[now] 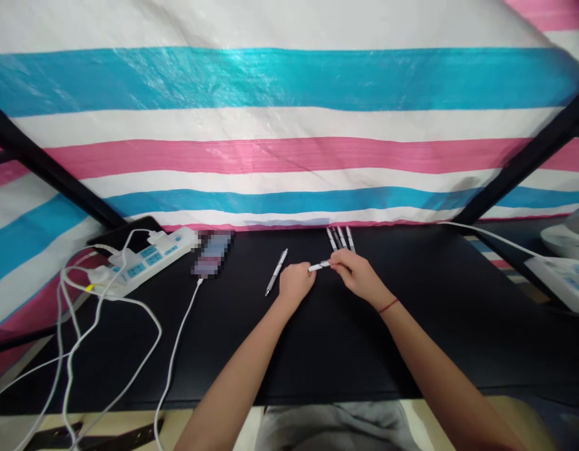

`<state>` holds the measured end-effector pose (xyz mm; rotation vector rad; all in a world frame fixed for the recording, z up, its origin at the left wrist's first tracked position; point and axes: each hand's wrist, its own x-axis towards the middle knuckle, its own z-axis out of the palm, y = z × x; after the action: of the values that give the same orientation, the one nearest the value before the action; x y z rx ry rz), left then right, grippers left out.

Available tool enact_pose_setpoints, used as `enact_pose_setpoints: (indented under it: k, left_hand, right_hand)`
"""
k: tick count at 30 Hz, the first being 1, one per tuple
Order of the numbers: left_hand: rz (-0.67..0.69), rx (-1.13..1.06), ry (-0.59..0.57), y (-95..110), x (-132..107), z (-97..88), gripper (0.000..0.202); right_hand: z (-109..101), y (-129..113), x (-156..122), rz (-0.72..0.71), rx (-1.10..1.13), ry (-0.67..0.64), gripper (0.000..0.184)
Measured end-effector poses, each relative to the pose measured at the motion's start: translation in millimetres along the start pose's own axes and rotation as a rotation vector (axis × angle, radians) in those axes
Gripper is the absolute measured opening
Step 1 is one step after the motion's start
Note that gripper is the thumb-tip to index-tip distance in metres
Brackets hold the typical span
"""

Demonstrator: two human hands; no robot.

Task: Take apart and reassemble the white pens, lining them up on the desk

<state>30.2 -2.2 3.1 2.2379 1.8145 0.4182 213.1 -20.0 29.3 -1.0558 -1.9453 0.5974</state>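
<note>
Between my hands is a white pen (pixel 319 266) with dark markings, held nearly level above the black tabletop. My right hand (pixel 358 274) pinches its right end between thumb and fingers. My left hand (pixel 295 283) is closed in a loose fist around its left end, so that tip is partly hidden. A white and grey pen (pixel 277 272) lies slanted on the table just left of my left hand. Beyond my right hand, several similar pens (pixel 340 238) lie side by side, their near ends hidden behind the hand.
A phone (pixel 213 254) with a white charging cable (pixel 182 332) lies at left. Past it, a white power strip (pixel 151 262) has plugs and tangled cords. Another power strip (pixel 564 275) is at right. A striped sheet (pixel 289 153) hangs behind the black table (pixel 346 351), between dark metal posts.
</note>
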Motion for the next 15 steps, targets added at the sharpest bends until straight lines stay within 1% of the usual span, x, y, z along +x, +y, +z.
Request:
enact_pose_setpoints:
  k: [1, 3, 4, 5, 6, 7, 9, 12, 15]
  left_hand:
    - [0.040, -0.057, 0.009, -2.8, -0.8, -2.0, 0.021]
    - [0.146, -0.230, 0.063, -9.8, -4.0, -4.7, 0.013]
    - [0.182, -0.342, 0.099, -13.5, -6.2, -5.2, 0.016]
    - [0.182, -0.445, 0.133, -17.0, -8.4, -5.2, 0.025]
    - [0.172, -0.529, 0.144, -20.1, -10.4, -4.8, 0.030]
    - [0.152, -0.601, 0.140, -22.7, -12.0, -4.2, 0.032]
    - [0.099, -0.720, 0.094, -26.4, -13.5, -2.6, 0.030]
    - [0.012, -0.856, 0.030, -29.8, -12.4, -0.2, 0.032]
    - [-0.049, -0.938, 0.029, -32.1, -11.3, 1.9, 0.036]
  right_hand:
    - [0.5, 1.0, 0.5, 0.011, 0.021, 0.006, 0.017]
    - [1.7, 5.7, 1.1, 0.115, 0.096, 0.023, 0.018]
    - [2.1, 9.0, 1.0, 0.181, 0.160, 0.041, 0.022]
    - [2.1, 12.4, 0.8, 0.240, 0.236, 0.068, 0.026]
    - [1.9, 15.7, 0.4, 0.288, 0.310, 0.098, 0.029]
    - [1.3, 18.5, -0.2, 0.323, 0.371, 0.132, 0.031]
    - [-0.6, 22.1, -1.9, 0.358, 0.439, 0.186, 0.032]
    - [-3.3, 22.8, -5.5, 0.362, 0.452, 0.205, 0.032]
    - [-4.6, 21.7, -9.0, 0.367, 0.478, 0.196, 0.041]
